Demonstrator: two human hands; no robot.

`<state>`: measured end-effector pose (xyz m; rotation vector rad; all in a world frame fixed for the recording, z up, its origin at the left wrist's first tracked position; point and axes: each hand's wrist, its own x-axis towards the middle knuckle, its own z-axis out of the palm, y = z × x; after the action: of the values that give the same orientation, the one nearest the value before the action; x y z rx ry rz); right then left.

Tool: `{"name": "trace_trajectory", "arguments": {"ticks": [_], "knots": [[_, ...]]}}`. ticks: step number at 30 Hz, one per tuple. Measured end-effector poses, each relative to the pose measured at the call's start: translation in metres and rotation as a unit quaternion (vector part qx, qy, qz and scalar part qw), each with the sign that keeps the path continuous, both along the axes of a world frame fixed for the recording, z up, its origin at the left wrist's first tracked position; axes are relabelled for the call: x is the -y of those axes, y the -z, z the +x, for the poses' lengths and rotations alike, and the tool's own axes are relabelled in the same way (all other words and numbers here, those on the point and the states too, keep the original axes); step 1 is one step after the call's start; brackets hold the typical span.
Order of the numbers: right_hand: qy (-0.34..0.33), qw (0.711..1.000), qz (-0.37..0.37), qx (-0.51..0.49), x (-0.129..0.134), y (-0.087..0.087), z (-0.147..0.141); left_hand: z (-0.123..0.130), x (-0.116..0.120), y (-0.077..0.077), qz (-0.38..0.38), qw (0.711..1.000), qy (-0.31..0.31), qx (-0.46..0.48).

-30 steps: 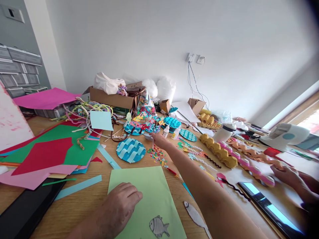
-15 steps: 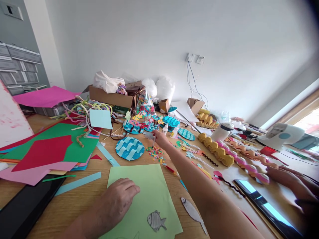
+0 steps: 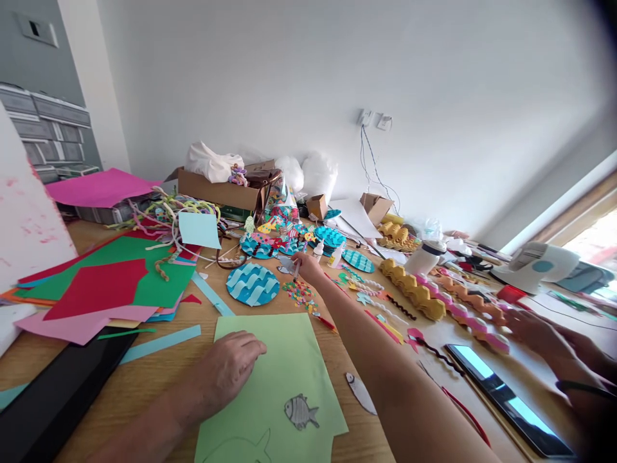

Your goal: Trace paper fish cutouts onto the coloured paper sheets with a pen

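My left hand (image 3: 236, 363) rests on a sheet of light green paper (image 3: 289, 347), its fingers curled in, with nothing seen in them. On that paper lies a small grey fish drawing (image 3: 301, 411), and a pencil outline (image 3: 241, 447) shows at its lower edge. My right hand (image 3: 307, 265) reaches far across the table, closed round a thin pen-like stick (image 3: 297, 272) pointing down. Close to its fingertips lies a grey fish cutout (image 3: 285, 263). Colourful confetti bits (image 3: 299, 296) lie just below that hand. Another fish cutout (image 3: 360, 392) is partly hidden by my right forearm.
A blue wavy-patterned disc (image 3: 253, 284) lies left of the confetti. Glue bottles (image 3: 336, 256) stand beyond my right hand. Coloured paper (image 3: 96, 289) is stacked left. A black tablet (image 3: 62, 379) and a phone (image 3: 506, 399) flank me. Another person's hands (image 3: 544, 334) are at right.
The view has shifted slightly, showing more of the pencil outline. The grey fish cutout by my right fingertips shows more clearly. My left hand stays on the green paper.
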<state>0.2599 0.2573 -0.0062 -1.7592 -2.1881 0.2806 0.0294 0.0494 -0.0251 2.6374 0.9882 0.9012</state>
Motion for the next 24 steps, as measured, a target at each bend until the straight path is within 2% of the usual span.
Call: {"name": "trace_trajectory", "arguments": {"ticks": [4,7,9,12,14,16,18,21,24], "knots": [[0.002,1.0,0.006,-0.014,0.011,-0.01,-0.001,0.0,0.0,0.002,-0.007,1.0,0.002,-0.007],[-0.002,0.998,0.042,-0.035,0.032,-0.026,-0.006,0.0,-0.001,0.002,-0.013,0.999,-0.001,0.03],[-0.022,0.997,0.061,-0.051,0.057,-0.036,-0.013,-0.001,-0.003,0.0,-0.018,0.996,-0.019,0.083],[-0.063,0.993,0.074,-0.071,0.11,-0.045,-0.024,-0.003,-0.003,-0.007,-0.057,0.981,-0.056,0.175],[-0.135,0.983,0.104,-0.063,0.15,-0.047,-0.027,-0.003,0.0,-0.014,-0.118,0.961,-0.065,0.242],[-0.201,0.966,0.16,-0.009,0.186,-0.047,-0.027,-0.001,0.005,-0.023,-0.209,0.932,-0.04,0.294],[-0.221,0.953,0.203,0.051,0.216,-0.046,-0.025,0.003,0.011,-0.03,-0.282,0.91,0.005,0.303],[-0.238,0.935,0.248,0.09,0.244,-0.043,-0.021,0.011,0.021,-0.04,-0.301,0.904,0.046,0.298],[-0.241,0.928,0.281,0.047,0.262,-0.04,-0.014,0.019,0.03,-0.047,-0.31,0.907,0.067,0.278]]}}
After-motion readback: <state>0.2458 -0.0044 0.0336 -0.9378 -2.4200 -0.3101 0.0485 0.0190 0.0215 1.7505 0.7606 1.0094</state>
